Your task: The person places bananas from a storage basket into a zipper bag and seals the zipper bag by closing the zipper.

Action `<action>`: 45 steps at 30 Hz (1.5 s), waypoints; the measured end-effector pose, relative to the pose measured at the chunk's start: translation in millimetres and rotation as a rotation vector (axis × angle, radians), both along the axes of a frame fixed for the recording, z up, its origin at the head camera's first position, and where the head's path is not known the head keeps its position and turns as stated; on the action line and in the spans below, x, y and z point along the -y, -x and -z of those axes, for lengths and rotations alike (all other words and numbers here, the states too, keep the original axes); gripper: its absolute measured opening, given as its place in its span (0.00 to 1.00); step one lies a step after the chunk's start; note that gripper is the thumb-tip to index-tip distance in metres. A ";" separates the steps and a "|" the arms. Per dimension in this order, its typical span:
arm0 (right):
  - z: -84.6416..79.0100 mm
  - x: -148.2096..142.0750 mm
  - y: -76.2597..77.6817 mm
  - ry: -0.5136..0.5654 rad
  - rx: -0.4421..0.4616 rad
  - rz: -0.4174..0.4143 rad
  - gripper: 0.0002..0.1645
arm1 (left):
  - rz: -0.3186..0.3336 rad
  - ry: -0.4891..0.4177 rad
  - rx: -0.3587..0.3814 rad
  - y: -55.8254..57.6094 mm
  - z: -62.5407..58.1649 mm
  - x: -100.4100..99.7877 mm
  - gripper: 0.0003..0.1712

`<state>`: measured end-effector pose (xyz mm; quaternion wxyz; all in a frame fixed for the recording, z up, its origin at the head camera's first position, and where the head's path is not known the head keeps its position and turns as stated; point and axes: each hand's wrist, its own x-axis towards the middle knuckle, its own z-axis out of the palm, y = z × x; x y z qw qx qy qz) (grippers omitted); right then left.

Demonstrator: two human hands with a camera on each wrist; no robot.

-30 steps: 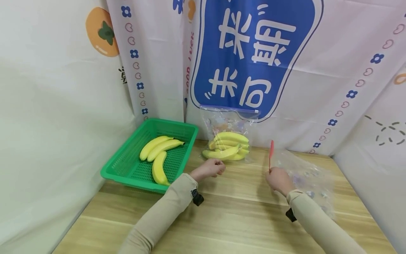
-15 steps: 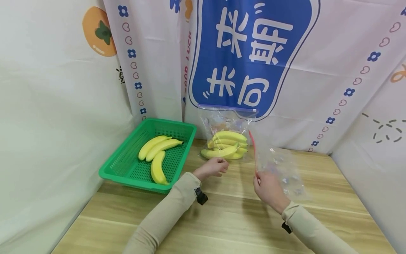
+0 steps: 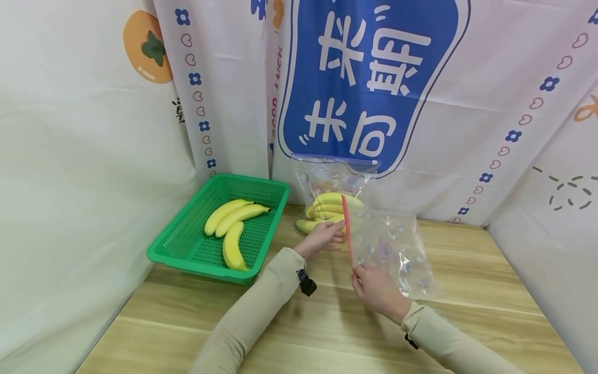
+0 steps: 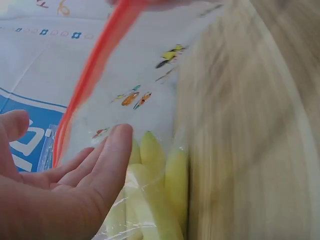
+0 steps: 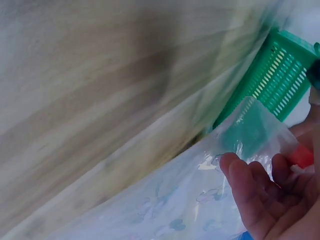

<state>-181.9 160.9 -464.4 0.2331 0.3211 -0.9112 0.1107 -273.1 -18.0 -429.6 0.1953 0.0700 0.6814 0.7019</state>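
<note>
A clear zip bag [image 3: 390, 249] with small printed figures and a red zip strip [image 3: 347, 221] hangs upright on its side over the table. My right hand [image 3: 377, 288] pinches the near end of that strip. At the strip's middle, my left hand [image 3: 324, 237] has its fingertips right by the red edge. The left wrist view shows the left fingers [image 4: 107, 160] extended and the thumb apart from them. Behind this bag stands a second clear bag [image 3: 322, 174] with a purple zip, holding several bananas [image 3: 327, 202]; the left hand and red strip partly cover them.
A green perforated basket [image 3: 161, 253] stands at the left with three bananas [image 3: 235, 246] in it. A white printed curtain [image 3: 238, 104] closes off the back, with pale cloth walls [image 3: 84, 182] at the sides. The tabletop [image 3: 317, 332] is wood-grained.
My right hand has brought the red-zip bag leftward from the table's right side. My left hand has moved slightly right, its fingers opening out toward the red strip.
</note>
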 end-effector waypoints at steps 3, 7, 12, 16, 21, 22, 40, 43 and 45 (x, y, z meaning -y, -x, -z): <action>3.2 2.5 -1.1 -0.041 -0.016 -0.025 0.11 | -0.033 -0.001 0.016 3.4 1.2 -2.3 0.30; 5.9 4.2 -2.4 -0.103 -0.010 -0.059 0.10 | -0.072 0.014 0.017 4.8 2.8 -3.2 0.21; 8.9 4.7 -2.3 -0.136 -0.007 -0.111 0.10 | -0.085 0.033 -0.040 6.2 3.4 0.7 0.14; 6.6 4.0 -2.2 -0.168 0.089 -0.087 0.11 | -0.082 0.040 -0.062 7.4 1.3 3.5 0.11; -1.6 5.1 0.6 -0.201 0.309 -0.069 0.15 | -0.109 0.059 -0.087 8.2 -1.0 3.8 0.09; -3.3 5.7 2.0 -0.189 0.354 -0.072 0.16 | -0.110 0.059 -0.091 8.1 -1.3 3.8 0.08; -38.2 27.2 49.3 0.107 0.600 0.058 0.25 | -0.055 0.017 -0.111 4.8 -1.1 5.9 0.13; -41.7 28.3 54.4 0.112 0.607 0.057 0.26 | -0.048 0.011 -0.107 5.3 -1.5 6.8 0.13; -42.9 28.2 56.9 0.115 0.625 0.055 0.26 | -0.049 0.008 -0.109 5.6 -1.7 7.2 0.11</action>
